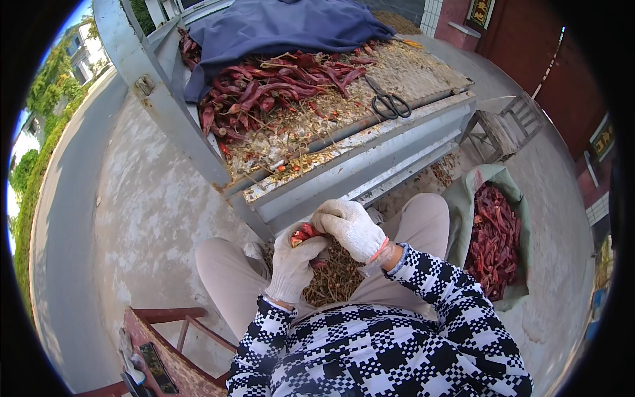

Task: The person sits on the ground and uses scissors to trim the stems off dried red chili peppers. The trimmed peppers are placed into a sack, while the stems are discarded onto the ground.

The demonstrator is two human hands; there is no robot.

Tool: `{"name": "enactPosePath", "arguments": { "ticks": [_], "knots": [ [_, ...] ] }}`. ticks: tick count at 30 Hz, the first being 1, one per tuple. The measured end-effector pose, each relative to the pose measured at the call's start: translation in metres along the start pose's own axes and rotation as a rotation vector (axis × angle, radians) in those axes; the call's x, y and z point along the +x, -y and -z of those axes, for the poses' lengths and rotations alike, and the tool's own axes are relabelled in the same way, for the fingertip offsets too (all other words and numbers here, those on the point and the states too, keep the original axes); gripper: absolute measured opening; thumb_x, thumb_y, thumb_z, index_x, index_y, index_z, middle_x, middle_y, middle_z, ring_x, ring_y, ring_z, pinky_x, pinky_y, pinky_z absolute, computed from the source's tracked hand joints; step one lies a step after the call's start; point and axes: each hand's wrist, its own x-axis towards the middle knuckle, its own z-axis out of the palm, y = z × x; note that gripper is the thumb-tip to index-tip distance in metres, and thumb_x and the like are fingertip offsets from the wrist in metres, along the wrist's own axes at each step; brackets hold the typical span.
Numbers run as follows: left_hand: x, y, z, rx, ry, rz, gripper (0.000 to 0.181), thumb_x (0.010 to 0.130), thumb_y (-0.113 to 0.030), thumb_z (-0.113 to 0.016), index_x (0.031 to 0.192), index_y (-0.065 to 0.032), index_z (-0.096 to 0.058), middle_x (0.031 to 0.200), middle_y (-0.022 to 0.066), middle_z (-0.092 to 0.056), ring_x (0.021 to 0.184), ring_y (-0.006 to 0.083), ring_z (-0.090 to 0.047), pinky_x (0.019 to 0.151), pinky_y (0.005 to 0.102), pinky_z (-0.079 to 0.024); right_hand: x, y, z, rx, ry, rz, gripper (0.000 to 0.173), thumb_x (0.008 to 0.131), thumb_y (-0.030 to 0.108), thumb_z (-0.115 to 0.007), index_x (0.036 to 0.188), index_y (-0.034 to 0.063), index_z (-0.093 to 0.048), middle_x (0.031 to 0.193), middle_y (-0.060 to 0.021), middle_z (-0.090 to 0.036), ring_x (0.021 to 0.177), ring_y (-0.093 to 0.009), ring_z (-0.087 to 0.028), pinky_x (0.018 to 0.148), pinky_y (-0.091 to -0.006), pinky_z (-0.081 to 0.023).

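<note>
My left hand (292, 265), in a white knit glove, is closed around some red dried chili peppers (303, 234). Touching the same peppers from the right is my gloved right hand (347, 226), its fingers bent in against them; whether it grips one is hidden. Below both hands, between my knees, lies a heap of dry stems and bits (335, 283). In front of me a pile of dried red chilies (278, 87) rests on a metal truck bed (347, 154), partly under a dark blue cloth (278, 25). Black-handled scissors (389, 104) lie near the bed's edge.
An open green sack (456, 218) filled with dried chilies (493, 243) stands to my right. Beyond it is a small wooden chair (501, 129). At lower left, a worn red wooden seat (168, 367) holds a phone (158, 367). A metal post (163, 109) rises at the bed's left corner.
</note>
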Motion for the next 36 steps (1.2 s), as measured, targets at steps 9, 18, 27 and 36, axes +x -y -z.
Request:
{"name": "enactPosePath", "arguments": {
  "ticks": [9,18,27,36],
  "knots": [
    [0.002,0.003,-0.006,-0.009,-0.037,-0.013,0.024,0.083,0.004,-0.071,0.106,0.0039,-0.065,0.089,0.0090,-0.068,0.071,0.0160,-0.066,0.063,0.0271,-0.055,0.008,-0.028,0.010,0.919,0.022,-0.515,0.020,0.099,0.017,-0.053,0.092,0.0056,-0.067,0.073,0.0029,-0.055,0.053,-0.007,-0.040,0.047,-0.0252,-0.032],
    [-0.001,-0.004,0.003,-0.180,-0.008,-0.042,0.020,0.084,0.005,-0.065,0.104,0.0028,-0.063,0.087,0.0127,-0.068,0.070,0.0212,-0.066,0.064,0.0324,-0.057,0.043,0.000,0.061,-0.696,0.127,0.106,0.027,0.088,0.027,-0.064,0.102,0.0059,-0.073,0.099,-0.0160,-0.071,0.092,-0.034,-0.070,0.082,-0.0421,-0.054],
    [-0.007,-0.008,0.017,-0.294,0.037,-0.061,0.020,0.085,0.002,-0.067,0.104,0.0012,-0.062,0.087,0.0125,-0.068,0.072,0.0211,-0.066,0.068,0.0342,-0.058,0.205,0.017,-0.006,-1.002,-0.160,0.088,0.041,0.090,0.038,-0.064,0.114,0.0050,-0.069,0.113,-0.0197,-0.070,0.104,-0.037,-0.070,0.087,-0.0470,-0.056],
    [-0.002,0.003,0.031,-0.379,0.054,-0.065,0.019,0.086,0.003,-0.065,0.105,0.0019,-0.061,0.087,0.0130,-0.068,0.072,0.0222,-0.065,0.068,0.0335,-0.057,0.201,0.009,0.034,-0.657,-0.106,-0.047,0.036,0.088,0.031,-0.059,0.103,0.0020,-0.074,0.106,-0.0232,-0.071,0.104,-0.041,-0.067,0.094,-0.0463,-0.051]
  ]
}}
